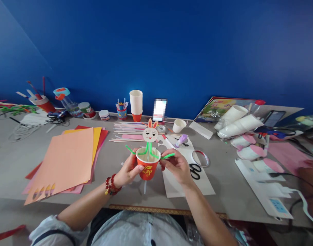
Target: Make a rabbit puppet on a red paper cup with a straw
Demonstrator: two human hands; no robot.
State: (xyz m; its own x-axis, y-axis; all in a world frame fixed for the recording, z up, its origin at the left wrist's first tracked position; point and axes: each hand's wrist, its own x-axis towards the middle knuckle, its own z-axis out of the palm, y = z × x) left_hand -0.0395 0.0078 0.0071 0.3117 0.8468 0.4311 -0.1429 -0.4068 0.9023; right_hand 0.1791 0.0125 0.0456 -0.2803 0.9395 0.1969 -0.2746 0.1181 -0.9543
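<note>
My left hand (129, 169) is wrapped round a small red paper cup (147, 166) held above the table's near edge. A paper rabbit face (150, 133) with pink ears rises out of the cup on a green pipe cleaner (147, 149), and a white straw (145, 187) pokes out below the cup. My right hand (175, 165) pinches the green pipe-cleaner arm (168, 156) that sticks out on the cup's right side. A red bead bracelet (110, 185) circles my left wrist.
Orange, yellow and red paper sheets (66, 160) lie at left. Black scissors (194, 170), a tape ring (200, 158) and white card (182, 182) lie right of the cup. Straws (128, 131), stacked cups (136, 104), jars and lying white cups (235, 121) line the back. Another person's hand (311, 174) shows far right.
</note>
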